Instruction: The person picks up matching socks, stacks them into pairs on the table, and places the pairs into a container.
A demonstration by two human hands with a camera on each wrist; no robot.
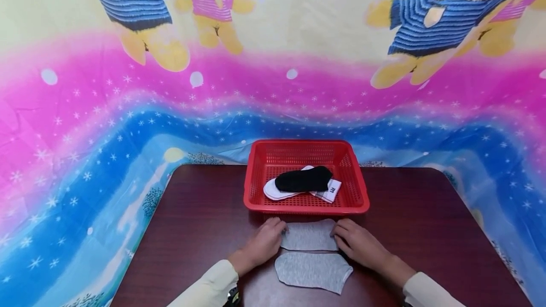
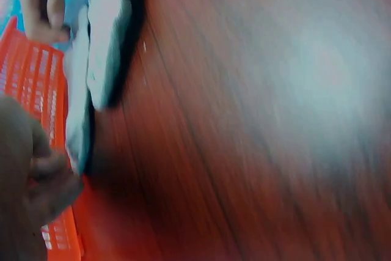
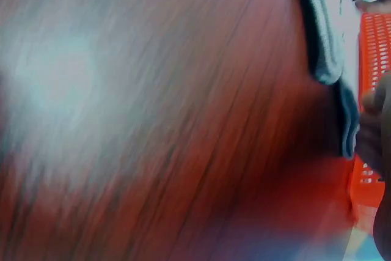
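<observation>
Two grey ankle socks lie flat on the table, one just beyond the other. The farther grey sock (image 1: 309, 236) is between the two hands. My left hand (image 1: 265, 240) pinches its left end with bent fingers, and my right hand (image 1: 360, 245) pinches its right end between thumb and fingers. Closer to the body is the nearer grey sock (image 1: 311, 269), its cuff to the right, untouched. In the left wrist view the left hand (image 2: 36, 181) is at the sock's end; the right hand (image 3: 376, 126) shows at the edge of the right wrist view.
Behind the socks stands a red plastic basket (image 1: 251, 198) with slotted walls. A black sock (image 1: 303, 180) lies in it on top of white socks (image 1: 277, 193). The dark wooden table (image 1: 196, 231) has a patterned cloth (image 1: 290, 89) hanging behind and around it.
</observation>
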